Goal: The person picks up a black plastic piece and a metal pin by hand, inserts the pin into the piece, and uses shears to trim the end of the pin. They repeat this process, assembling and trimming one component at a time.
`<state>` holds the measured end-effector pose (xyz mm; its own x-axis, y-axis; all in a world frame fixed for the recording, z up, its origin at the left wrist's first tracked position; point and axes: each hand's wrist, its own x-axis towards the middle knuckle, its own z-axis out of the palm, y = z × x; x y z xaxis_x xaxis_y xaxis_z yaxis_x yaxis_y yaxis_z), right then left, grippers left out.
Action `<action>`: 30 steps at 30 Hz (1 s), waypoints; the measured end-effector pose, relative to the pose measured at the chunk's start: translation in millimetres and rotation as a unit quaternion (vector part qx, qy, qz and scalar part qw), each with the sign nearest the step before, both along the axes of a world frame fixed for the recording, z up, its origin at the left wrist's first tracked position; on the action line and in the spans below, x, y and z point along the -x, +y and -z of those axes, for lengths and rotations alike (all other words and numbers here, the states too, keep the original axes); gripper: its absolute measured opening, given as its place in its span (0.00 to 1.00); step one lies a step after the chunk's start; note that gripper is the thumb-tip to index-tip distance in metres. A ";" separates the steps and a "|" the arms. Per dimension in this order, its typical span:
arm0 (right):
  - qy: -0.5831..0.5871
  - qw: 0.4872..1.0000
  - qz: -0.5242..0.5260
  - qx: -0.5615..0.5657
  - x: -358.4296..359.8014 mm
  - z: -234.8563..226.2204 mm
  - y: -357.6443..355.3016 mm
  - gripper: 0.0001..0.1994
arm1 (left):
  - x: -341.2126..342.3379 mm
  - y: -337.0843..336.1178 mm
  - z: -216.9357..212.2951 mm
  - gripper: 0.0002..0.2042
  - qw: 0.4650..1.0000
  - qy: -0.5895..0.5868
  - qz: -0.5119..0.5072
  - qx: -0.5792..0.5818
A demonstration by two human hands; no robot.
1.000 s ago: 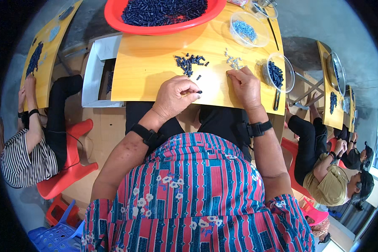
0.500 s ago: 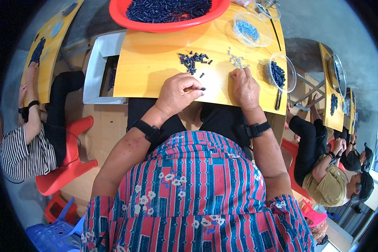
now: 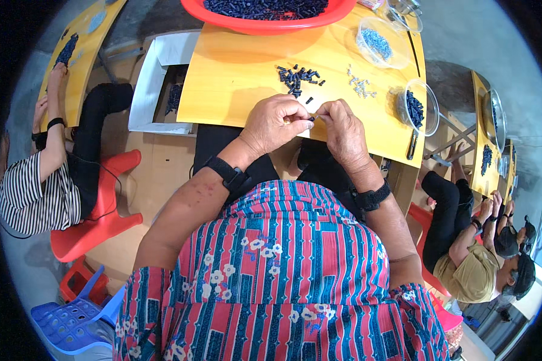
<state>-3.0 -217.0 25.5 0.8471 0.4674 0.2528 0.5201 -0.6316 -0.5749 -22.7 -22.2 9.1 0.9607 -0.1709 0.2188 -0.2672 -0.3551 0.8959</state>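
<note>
My left hand point(image 3: 276, 125) is closed in a pinch around a small black cylindrical piece point(image 3: 311, 119) just over the table's near edge. Opposite it, my right hand point(image 3: 343, 131) pinches with thumb and forefinger right at the end of that piece. Whatever sits between the right fingertips is too small to make out. Beyond my hands lies a loose pile of black pieces point(image 3: 296, 79), with one single black piece point(image 3: 309, 100) nearer to me. To its right, small clear pieces point(image 3: 361, 85) are scattered on the yellow table point(image 3: 223, 75).
A red basin point(image 3: 271, 25) full of black pieces stands at the back. Clear tubs hold bluish pieces point(image 3: 376, 43) and black pieces point(image 3: 414, 108) on the right, near a dark slim tool point(image 3: 412, 145). A white box point(image 3: 144, 93) adjoins the left edge. Other people sit at both sides.
My right hand has left the clear pieces and come over to the left, meeting the black piece in my left hand. The whole view has shifted slightly.
</note>
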 end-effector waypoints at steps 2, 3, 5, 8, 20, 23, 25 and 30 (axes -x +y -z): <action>-0.002 1.000 -0.004 0.003 0.2 -1.1 1.1 0.10 | -0.7 0.3 -0.2 0.07 1.000 -0.004 0.000 0.001; -0.004 1.000 -0.007 0.002 0.5 -2.3 1.9 0.10 | -1.2 0.4 -0.3 0.06 1.000 -0.009 0.001 -0.002; -0.006 1.000 -0.010 0.002 1.3 -4.1 3.3 0.10 | -0.8 0.3 -2.1 0.06 1.000 -0.013 0.001 -0.005; -0.019 1.000 -0.017 0.007 1.5 -5.2 4.2 0.09 | -0.6 -0.2 -3.8 0.07 1.000 -0.008 0.001 -0.012; -0.038 0.990 -0.032 0.132 11.0 -18.4 11.4 0.06 | 0.1 -2.2 3.0 0.06 1.000 -0.016 -0.017 -0.005; -0.051 0.984 -0.016 0.168 14.2 -24.0 16.2 0.05 | -0.9 -4.6 3.3 0.06 1.000 0.000 -0.028 -0.009; -0.066 0.976 -0.010 0.209 14.7 -26.4 18.2 0.05 | -1.5 -5.6 3.5 0.06 0.999 0.012 -0.033 -0.015; -0.090 0.975 -0.043 0.198 12.8 -22.3 19.5 0.06 | -1.0 -3.6 6.4 0.05 0.999 -0.021 -0.030 -0.037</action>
